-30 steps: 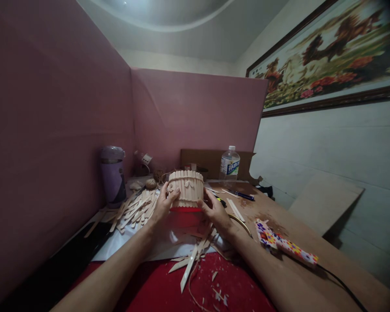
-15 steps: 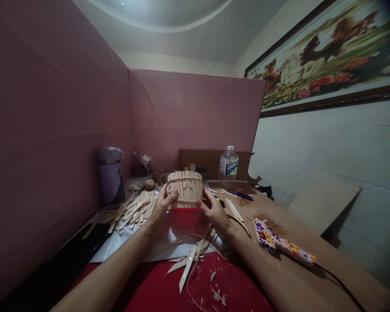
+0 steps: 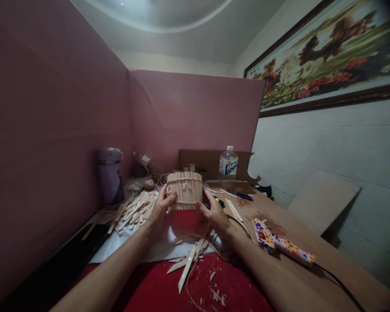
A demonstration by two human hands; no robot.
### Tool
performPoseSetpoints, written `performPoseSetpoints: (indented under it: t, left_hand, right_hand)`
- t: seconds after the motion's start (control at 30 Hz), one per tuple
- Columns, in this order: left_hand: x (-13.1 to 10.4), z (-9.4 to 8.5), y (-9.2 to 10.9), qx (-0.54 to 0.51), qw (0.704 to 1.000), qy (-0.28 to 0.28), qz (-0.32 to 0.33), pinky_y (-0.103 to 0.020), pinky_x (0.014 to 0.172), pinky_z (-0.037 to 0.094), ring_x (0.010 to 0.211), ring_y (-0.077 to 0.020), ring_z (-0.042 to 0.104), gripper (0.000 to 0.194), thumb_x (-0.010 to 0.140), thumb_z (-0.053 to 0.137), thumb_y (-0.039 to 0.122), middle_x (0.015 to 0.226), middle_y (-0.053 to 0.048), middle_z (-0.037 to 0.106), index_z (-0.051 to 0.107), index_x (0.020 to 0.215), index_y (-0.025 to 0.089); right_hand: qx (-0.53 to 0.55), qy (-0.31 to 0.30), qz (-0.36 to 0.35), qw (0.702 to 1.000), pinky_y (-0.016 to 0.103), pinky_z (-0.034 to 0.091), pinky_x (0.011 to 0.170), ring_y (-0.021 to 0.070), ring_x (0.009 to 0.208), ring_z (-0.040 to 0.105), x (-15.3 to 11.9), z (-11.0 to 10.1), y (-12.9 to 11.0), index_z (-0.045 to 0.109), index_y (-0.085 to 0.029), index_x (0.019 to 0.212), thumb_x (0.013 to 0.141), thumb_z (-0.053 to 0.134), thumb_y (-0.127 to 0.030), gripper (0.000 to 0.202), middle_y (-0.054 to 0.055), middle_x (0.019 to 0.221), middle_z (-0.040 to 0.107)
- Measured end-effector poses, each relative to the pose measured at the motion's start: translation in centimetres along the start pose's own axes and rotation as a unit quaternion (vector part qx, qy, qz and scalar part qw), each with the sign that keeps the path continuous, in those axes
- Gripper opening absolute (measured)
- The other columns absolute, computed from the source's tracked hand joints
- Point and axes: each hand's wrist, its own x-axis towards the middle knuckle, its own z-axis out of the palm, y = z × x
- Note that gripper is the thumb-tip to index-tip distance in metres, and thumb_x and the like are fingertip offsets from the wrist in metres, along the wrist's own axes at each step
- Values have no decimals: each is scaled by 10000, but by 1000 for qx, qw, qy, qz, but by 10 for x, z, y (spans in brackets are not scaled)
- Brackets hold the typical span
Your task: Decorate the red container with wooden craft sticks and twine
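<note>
Between my two hands is a small round pot [image 3: 184, 190] covered in upright wooden craft sticks, with twine around its top and bottom and a little wooden heart-like piece on its front. My left hand [image 3: 162, 203] grips its left side, thumb on the front and fingers behind. My right hand [image 3: 212, 212] holds the lower right side, the thumb near the bottom edge. The far fingers of both hands are partly hidden. Below the pot lies something red and glossy [image 3: 183, 217].
Many loose craft sticks [image 3: 138, 211] lie at left, cut pieces [image 3: 191, 260] in front. Further off stand a purple flask [image 3: 110, 180], a ball of twine [image 3: 149, 185] and a clear bottle [image 3: 228, 167]. At right lie a pen [image 3: 242, 196] and a flower-patterned glue gun [image 3: 284, 245] with a cable.
The pot has tilted very slightly and dipped a little in my hands. Both hands keep the same grip, and the other things stay where they were.
</note>
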Motion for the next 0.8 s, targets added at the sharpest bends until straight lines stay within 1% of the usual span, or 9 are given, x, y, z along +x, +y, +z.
performPoseSetpoints:
  t: [0.1, 0.33, 0.47, 0.57, 0.67, 0.8]
  left_hand:
    - [-2, 1, 2, -17, 999, -26, -9, -331, 837, 491, 1024, -216, 601, 556, 752, 632, 364, 1182, -55, 615, 458, 1270, 260]
    - [-3, 2, 3, -13, 999, -36, 0, -335, 806, 501, 1005, -227, 604, 549, 755, 614, 371, 1139, -70, 623, 469, 1266, 228]
    - [-3, 0, 2, -7, 999, -37, 7, -309, 814, 491, 1036, -214, 588, 516, 763, 611, 341, 1187, -60, 601, 480, 1248, 225]
    - [-3, 0, 2, -9, 999, -37, 2, -304, 797, 496, 1021, -216, 594, 518, 755, 615, 359, 1197, -61, 598, 485, 1239, 224]
    - [-4, 2, 2, -14, 999, -35, -5, -307, 773, 504, 973, -213, 611, 531, 744, 621, 380, 1157, -59, 615, 485, 1236, 234]
    - [-5, 3, 3, -22, 999, -38, -4, -325, 783, 505, 939, -207, 619, 547, 747, 617, 371, 1082, -52, 634, 465, 1258, 247]
  right_hand:
    - [6, -2, 1, 1000, 438, 389, 1006, 270, 1177, 510, 0, 0, 2, 368, -226, 1376, 733, 664, -489, 756, 116, 1303, 531]
    - [21, -16, -1, 1000, 437, 382, 1015, 264, 1191, 498, -1, 1, 0, 371, -235, 1374, 737, 669, -451, 735, 106, 1299, 537]
    - [27, -17, 0, 999, 433, 380, 1016, 264, 1197, 492, -1, 2, -2, 389, -232, 1363, 730, 674, -453, 728, 110, 1314, 521]
    - [25, -15, -2, 1000, 433, 385, 1011, 265, 1200, 489, -1, 2, -1, 398, -232, 1356, 726, 676, -457, 725, 110, 1318, 518]
    - [17, -16, -2, 1000, 435, 386, 1009, 266, 1197, 493, -1, 2, -2, 407, -232, 1351, 725, 675, -464, 719, 109, 1308, 529]
    - [17, -18, 3, 1000, 438, 382, 1013, 269, 1197, 494, -1, 2, -4, 405, -235, 1354, 727, 673, -466, 721, 104, 1306, 533]
